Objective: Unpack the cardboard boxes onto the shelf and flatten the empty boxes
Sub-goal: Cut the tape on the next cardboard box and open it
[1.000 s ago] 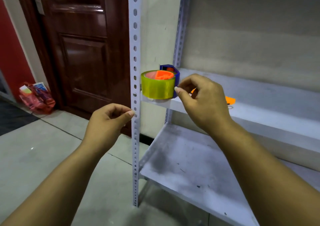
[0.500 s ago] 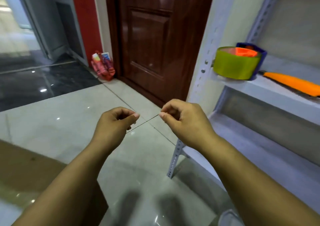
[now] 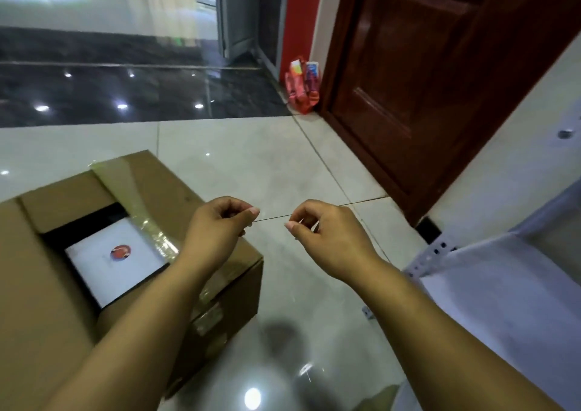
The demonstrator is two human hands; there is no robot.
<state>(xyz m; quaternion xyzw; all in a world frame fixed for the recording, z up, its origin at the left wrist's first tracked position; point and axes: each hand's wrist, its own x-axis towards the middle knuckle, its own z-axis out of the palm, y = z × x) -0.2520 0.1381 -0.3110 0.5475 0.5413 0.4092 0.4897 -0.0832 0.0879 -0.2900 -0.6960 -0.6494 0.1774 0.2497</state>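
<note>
Head: cardboard box point(image 3: 132, 253) below left hand point(image 3: 217, 225), ungripped

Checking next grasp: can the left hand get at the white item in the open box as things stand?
Probably yes. The left hand hangs just beside the opening, and the white item lies uncovered with the flaps folded back. But its fingers pinch a thin strand, shared with the right hand.

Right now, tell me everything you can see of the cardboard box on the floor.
The cardboard box is plain brown and stands on the pale tiled floor at lower left. Its top flaps are open, and strips of clear tape cling along one flap edge and down the side. Inside lies a white sheet with a small red mark, framed by something black. The left forearm crosses above it; whether it touches is unclear.
</note>
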